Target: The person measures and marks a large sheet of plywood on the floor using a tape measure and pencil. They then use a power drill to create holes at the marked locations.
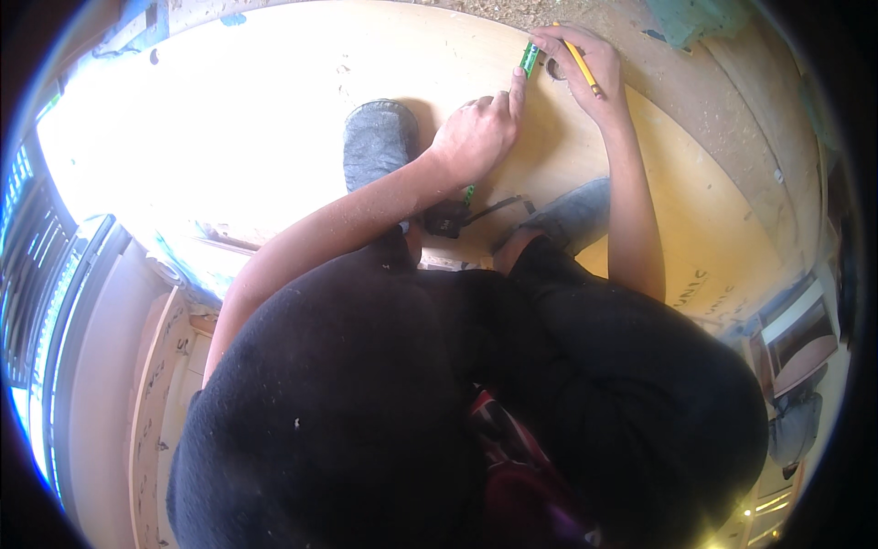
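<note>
A tape measure's green blade (529,60) lies across a pale plywood sheet (274,82), reaching toward its far edge. Its black case (444,220) rests between my feet, and part of the blade is hidden under my left hand. My left hand (480,135) has its index finger stretched onto the blade, the other fingers curled in; its thumb is hidden. At the far edge, my right hand (585,73) pinches the blade's end between thumb and finger. A yellow pencil (582,69) is also held in that hand, slanting across the fingers.
My shoes (380,137) stand on the plywood sheet, either side of the tape case. Sawdust (498,11) covers the ground beyond the far edge, with a green sheet (700,20) at upper right. A board on edge (151,393) stands at left.
</note>
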The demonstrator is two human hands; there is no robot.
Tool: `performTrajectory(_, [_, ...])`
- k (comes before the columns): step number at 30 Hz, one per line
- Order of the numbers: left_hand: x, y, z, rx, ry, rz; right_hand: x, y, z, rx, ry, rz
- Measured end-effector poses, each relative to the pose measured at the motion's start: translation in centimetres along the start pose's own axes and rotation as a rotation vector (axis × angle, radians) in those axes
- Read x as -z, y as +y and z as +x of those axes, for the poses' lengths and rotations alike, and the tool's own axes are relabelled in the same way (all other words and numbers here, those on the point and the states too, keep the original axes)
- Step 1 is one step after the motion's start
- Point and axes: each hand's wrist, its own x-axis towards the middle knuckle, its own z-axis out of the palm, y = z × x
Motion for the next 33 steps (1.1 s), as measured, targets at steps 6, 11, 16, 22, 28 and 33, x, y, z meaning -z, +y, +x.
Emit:
performTrajectory(6, [0.4,0.0,-0.2,0.016,-0.002,0.007,1.6,-3.5,0.5,-0.015,-0.132,0.174])
performTrajectory(11, [0.6,0.1,0.1,0.003,-0.026,0.011,0.2,-1.4,0.3,-0.097,-0.004,0.126])
performTrajectory(16, [0.5,-0.1,-0.1,-0.016,0.002,-0.004,-0.8,-1.7,-1.4,-0.054,0.265,0.354])
performTrajectory(22, [0.8,0.0,0.0,-0.040,-0.010,0.004,-3.4,-1.7,-4.0,-0.056,0.282,0.451])
performTrajectory(28, [0.2,-0.2,-0.1,-0.096,0.035,-0.019,-6.3,0.6,-4.6,0.004,0.417,0.248])
performTrajectory(33, [0.1,-0.2,-0.7,-0.083,0.102,-0.081,-6.6,1.4,-4.5,0.103,0.436,0.175])
